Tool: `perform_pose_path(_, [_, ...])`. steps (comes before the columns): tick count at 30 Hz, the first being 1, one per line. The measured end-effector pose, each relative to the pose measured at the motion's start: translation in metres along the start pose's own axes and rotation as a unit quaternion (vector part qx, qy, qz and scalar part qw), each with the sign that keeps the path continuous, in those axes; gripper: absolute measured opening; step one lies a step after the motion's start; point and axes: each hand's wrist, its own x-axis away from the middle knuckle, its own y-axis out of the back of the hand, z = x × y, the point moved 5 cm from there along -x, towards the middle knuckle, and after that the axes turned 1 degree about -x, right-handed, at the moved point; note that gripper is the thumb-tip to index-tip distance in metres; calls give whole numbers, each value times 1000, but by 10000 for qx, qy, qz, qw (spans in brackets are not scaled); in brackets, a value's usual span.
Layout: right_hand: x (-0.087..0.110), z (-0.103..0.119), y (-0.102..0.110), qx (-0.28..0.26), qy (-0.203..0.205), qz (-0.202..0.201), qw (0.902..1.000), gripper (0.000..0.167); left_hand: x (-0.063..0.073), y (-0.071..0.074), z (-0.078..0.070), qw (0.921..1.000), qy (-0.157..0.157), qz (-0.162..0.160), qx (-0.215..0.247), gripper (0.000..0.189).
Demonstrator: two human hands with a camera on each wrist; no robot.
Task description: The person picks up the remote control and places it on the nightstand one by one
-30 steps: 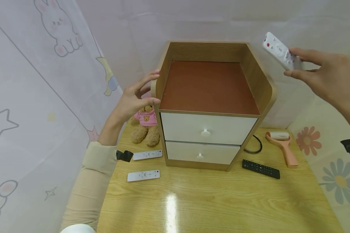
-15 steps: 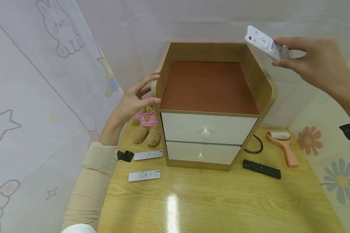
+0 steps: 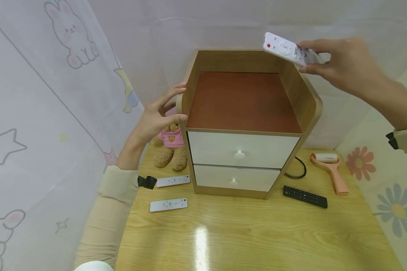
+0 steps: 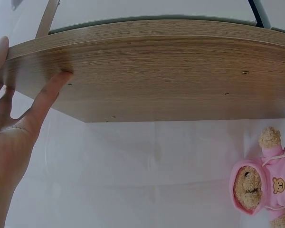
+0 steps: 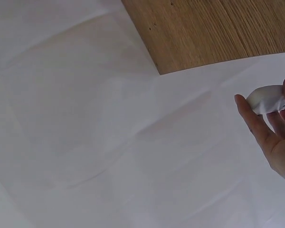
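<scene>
In the head view my right hand (image 3: 349, 64) pinches a white remote control (image 3: 285, 49) with a red button, holding it tilted above the back right of a small wooden drawer cabinet (image 3: 244, 101). From the right wrist only the rounded end of this remote (image 5: 267, 99) shows between thumb and fingers. My left hand (image 3: 152, 116) rests against the cabinet's left side panel, fingers spread. The left wrist view has a fingertip (image 4: 64, 76) touching that panel's outer face. Two white drawer fronts (image 3: 240, 150) with round knobs are closed.
Two white remotes (image 3: 169, 204) lie left of the cabinet. Behind them sits a teddy bear (image 3: 171, 146) in pink. To the right are a black remote (image 3: 305, 196), an orange-handled lint roller (image 3: 332, 171) and a black coiled cord (image 3: 298, 171). Printed cloth hangs around the table.
My right hand has carried the white remote leftward, from beside the cabinet to over its back right corner. The left hand has stayed at the side panel.
</scene>
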Motion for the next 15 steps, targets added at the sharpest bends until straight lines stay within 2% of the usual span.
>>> perform_pose_path(15, [-30, 11, -15, -145, 131, 628, 9978, 48, 2, 0, -8, 9998, 59, -153, -114, 60])
